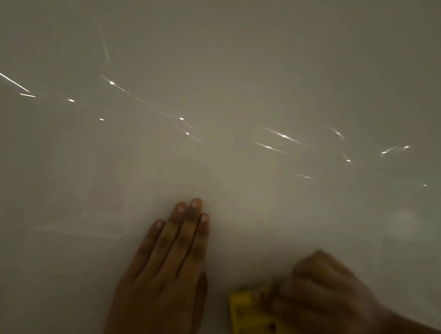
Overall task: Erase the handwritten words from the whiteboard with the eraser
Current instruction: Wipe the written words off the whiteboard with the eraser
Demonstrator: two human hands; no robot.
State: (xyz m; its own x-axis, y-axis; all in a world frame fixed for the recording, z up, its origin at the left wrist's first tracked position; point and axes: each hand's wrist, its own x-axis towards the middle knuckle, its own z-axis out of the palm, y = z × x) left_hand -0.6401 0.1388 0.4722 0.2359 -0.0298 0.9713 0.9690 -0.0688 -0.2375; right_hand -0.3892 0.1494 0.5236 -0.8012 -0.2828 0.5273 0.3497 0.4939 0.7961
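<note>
Whiteboard (228, 80) fills the whole view, dim and glossy, streaked only with reflected lights; I can make out no handwriting on the part that shows. My right hand (329, 313) is closed around the yellow eraser (251, 323), fingers curled over its top, pressing it against the board low and right of centre. That hand is blurred, which I read as a wiping stroke under way. My left hand (166, 274) lies flat on the board just beside the eraser, fingers (187, 234) straight and together, holding nothing, apparently bracing me or steadying the surface. I judge the job to be in its wiping stage and possibly near its end, since no marks are visible, though the low light could hide faint traces. The next move calls for keeping the eraser flat under even pressure, sweeping it across any patch not yet covered, and checking the board from an angle for ghost lines.
</note>
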